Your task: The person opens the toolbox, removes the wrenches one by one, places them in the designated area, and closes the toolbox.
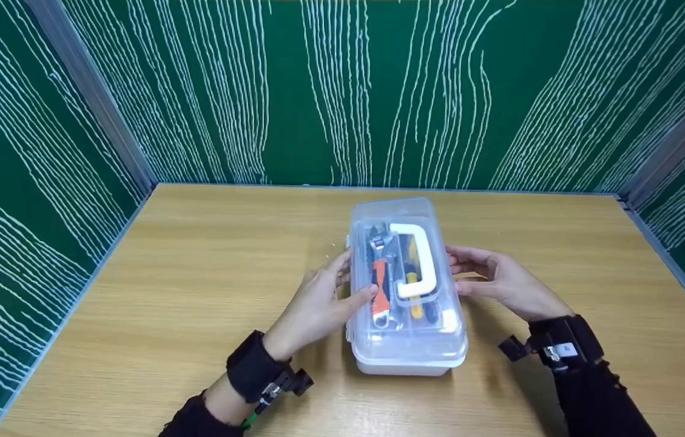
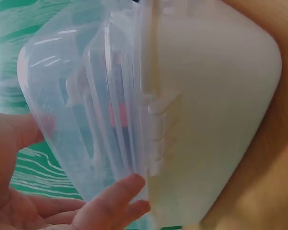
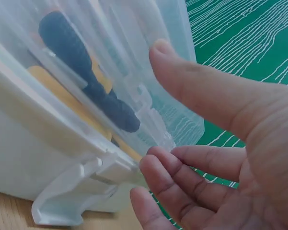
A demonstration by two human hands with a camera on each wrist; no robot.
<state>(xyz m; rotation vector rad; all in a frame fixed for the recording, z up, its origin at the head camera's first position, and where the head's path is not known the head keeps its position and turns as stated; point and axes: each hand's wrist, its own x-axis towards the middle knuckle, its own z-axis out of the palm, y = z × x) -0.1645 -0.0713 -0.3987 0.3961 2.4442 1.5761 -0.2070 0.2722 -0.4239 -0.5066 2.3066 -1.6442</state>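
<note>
A toolbox [image 1: 409, 349] with a clear lid [image 1: 391, 209], white base and white handle [image 1: 427, 261] stands on the table, its lid down. Through the lid show an orange-handled adjustable wrench [image 1: 381, 291] and tools with yellow and dark handles [image 1: 415, 303]. My left hand [image 1: 324, 303] rests against the left side, thumb on the lid and fingertips by the rim near the hinge [image 2: 158, 129]. On the other side my right hand [image 1: 503, 279] has its fingers loosely bent near the lid edge. A white latch [image 3: 62, 201] sticks outward from the base below those fingers.
The wooden table [image 1: 227, 243] is bounded at the back and sides by green panels [image 1: 284, 91] with white wavy lines. Grey posts [image 1: 90, 91] stand at the rear corners. Both wrists wear black straps [image 1: 566, 340] with small cameras.
</note>
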